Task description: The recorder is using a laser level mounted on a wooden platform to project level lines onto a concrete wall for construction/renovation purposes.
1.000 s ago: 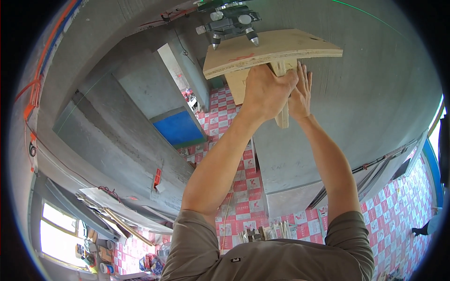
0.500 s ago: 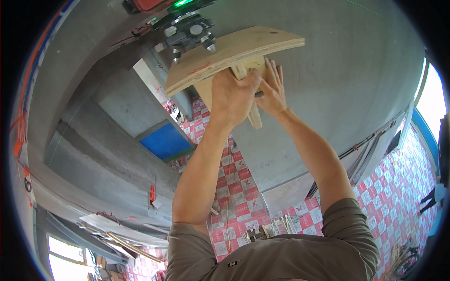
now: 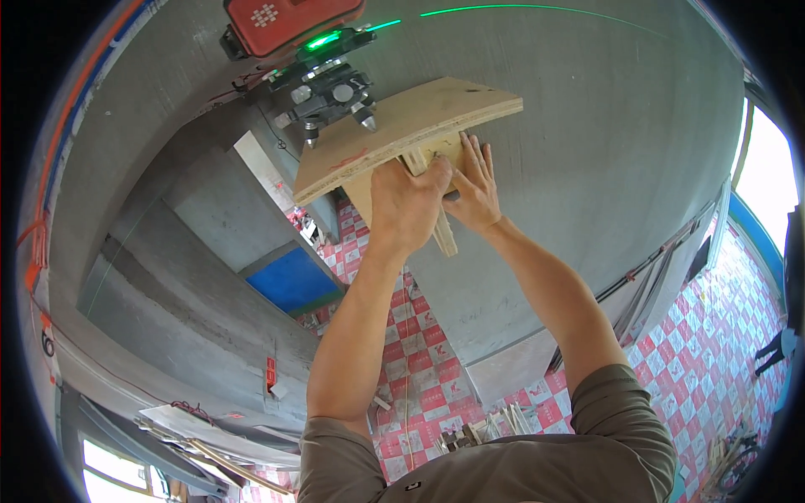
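Note:
A plywood shelf (image 3: 419, 115) is held up against the grey wall, with a wooden strip (image 3: 444, 233) slanting beneath it and a plywood back piece (image 3: 447, 149) lying along the wall. My left hand (image 3: 407, 201) is closed around the strip just under the shelf, its thumb over the wood. My right hand (image 3: 478, 186) lies against the back piece and wall with its fingers stretched upward; a small dark thing beside its palm is too hidden to name. On the shelf's left part stands a red and black laser level (image 3: 298, 25) on a small, short-legged tripod mount (image 3: 335, 96).
A green laser line (image 3: 520, 7) runs across the grey wall (image 3: 620, 151). Below are a red-and-white checkered floor covering (image 3: 419, 369), a blue panel (image 3: 293, 277) at the left and boards (image 3: 658, 293) leaning on the right. A person (image 3: 780, 348) stands at the far right edge.
The shelf, both hands and the laser level now sit lower in the picture, and more of the level and its green line shows. Both hands keep their places on the wood.

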`<action>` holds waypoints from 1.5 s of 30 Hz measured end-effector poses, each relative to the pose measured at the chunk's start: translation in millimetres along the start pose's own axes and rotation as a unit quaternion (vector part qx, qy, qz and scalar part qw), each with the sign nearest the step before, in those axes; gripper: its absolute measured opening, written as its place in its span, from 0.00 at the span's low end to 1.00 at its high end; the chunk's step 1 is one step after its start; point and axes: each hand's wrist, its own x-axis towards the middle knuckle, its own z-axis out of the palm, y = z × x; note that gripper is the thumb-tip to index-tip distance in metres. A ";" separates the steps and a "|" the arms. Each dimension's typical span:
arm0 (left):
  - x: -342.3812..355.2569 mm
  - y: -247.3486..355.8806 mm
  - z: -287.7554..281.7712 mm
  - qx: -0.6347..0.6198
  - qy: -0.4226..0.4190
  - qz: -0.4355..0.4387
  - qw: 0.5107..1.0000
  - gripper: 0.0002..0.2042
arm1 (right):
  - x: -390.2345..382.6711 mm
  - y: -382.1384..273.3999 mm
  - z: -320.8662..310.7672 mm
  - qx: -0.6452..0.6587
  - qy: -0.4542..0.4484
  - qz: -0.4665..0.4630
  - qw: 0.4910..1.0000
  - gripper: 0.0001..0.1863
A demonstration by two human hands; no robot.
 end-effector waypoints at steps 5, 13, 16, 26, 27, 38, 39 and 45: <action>-1.4 2.6 -5.0 0.042 0.010 0.004 0.999 0.16 | 1.7 -3.2 3.8 0.009 -0.007 0.004 1.000 0.47; -2.0 7.8 -2.8 0.059 0.026 -0.004 0.998 0.17 | -0.3 2.2 6.8 -0.016 -0.010 -0.001 1.000 0.39; -1.7 8.6 -5.1 0.056 0.017 -0.028 0.998 0.17 | -0.1 0.4 7.7 -0.022 -0.012 -0.003 1.000 0.38; -0.7 8.7 -2.4 0.084 0.009 -0.045 0.995 0.17 | -2.0 6.6 7.6 -0.027 -0.018 -0.002 0.999 0.38; -0.7 7.5 -2.3 0.081 0.005 -0.044 0.996 0.17 | -1.3 6.2 5.7 -0.030 -0.017 -0.005 0.999 0.38; 2.2 -0.3 1.0 0.047 0.010 -0.031 0.998 0.14 | -1.8 8.6 7.8 -0.009 0.004 -0.020 1.000 0.44; 3.5 -1.5 -0.2 0.017 0.002 -0.040 0.999 0.14 | -1.5 7.0 8.5 -0.005 0.000 -0.017 1.000 0.45; -1.4 0.6 2.4 -0.015 -0.006 -0.026 1.000 0.19 | -2.5 6.5 -0.6 0.000 -0.010 -0.017 1.000 0.48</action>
